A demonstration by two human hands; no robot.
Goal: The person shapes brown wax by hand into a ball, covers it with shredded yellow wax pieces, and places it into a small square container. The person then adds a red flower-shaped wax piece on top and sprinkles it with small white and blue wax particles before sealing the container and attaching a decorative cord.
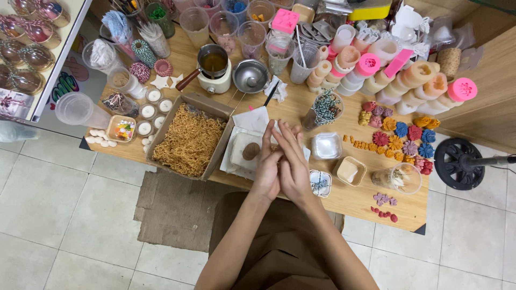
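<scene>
Your left hand (267,164) and right hand (293,161) are pressed together, palms flat (nothing visible between them), above the white slab (243,150) on the worktop (355,201), beside the box of straw (189,140).

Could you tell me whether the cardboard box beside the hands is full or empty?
Full: the open cardboard box is filled nearly to its rim with tan shredded filler.

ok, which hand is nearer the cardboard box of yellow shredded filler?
Left. The left hand sits just right of the cardboard box of yellow shredded filler in the picture; the right hand is pressed against it on the far side, further from the box.
</scene>
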